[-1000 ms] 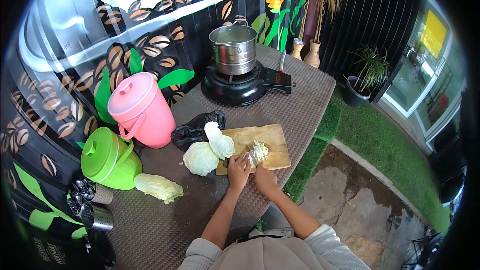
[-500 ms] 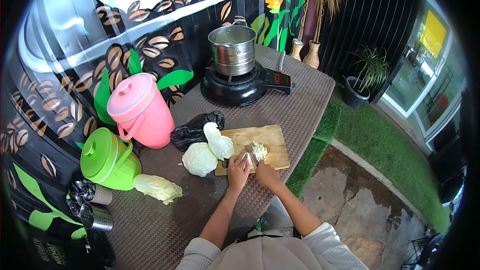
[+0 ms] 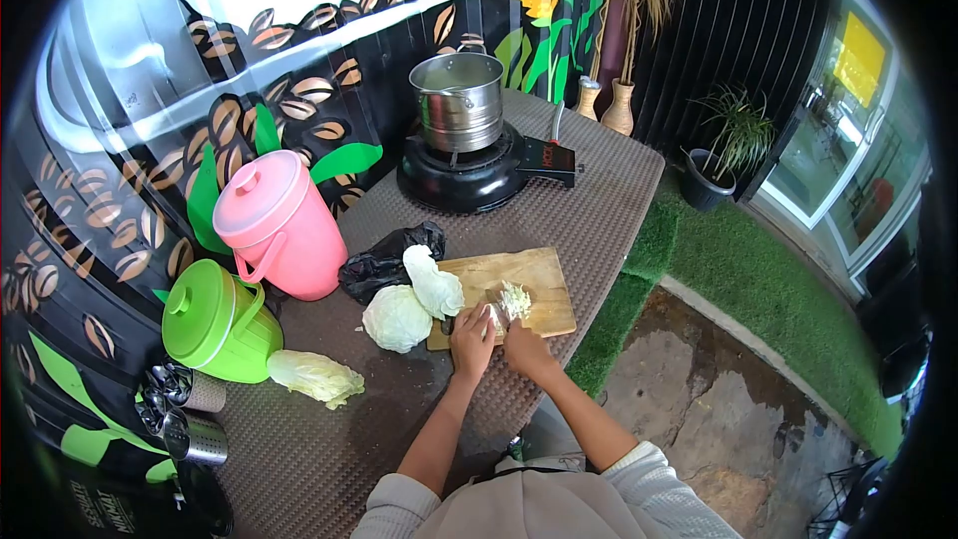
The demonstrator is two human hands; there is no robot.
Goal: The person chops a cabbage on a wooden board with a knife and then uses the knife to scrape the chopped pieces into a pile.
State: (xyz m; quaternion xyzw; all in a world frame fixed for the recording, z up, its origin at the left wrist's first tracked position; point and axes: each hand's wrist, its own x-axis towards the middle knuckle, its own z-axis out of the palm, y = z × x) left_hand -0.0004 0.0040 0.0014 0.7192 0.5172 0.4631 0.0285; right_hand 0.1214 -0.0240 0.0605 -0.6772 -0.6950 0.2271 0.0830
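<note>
My left hand [image 3: 472,339] is closed on a pale piece of cabbage [image 3: 493,319] at the lower left part of the wooden board [image 3: 552,291]. My right hand [image 3: 526,349] is wrapped round the handle of a knife [image 3: 502,305], its blade beside the fingers of my left hand. Chopped cabbage [image 3: 516,299] lies in a small heap just right of the blade. To the left of the board rest a cabbage head [image 3: 397,319] and a loose cabbage leaf [image 3: 433,281], which overlaps the board's edge.
A steel pot [image 3: 457,105] stands on a black portable stove [image 3: 461,180] at the back. Further left are a black plastic bag [image 3: 391,262], a pink jug [image 3: 279,230], a green jug [image 3: 222,324], a leafy vegetable [image 3: 316,377] and a metal utensil holder [image 3: 195,436].
The view has shifted slightly. The knife blade stands at a slightly different angle beside my left fingers; both hands keep nearly the same place on the board.
</note>
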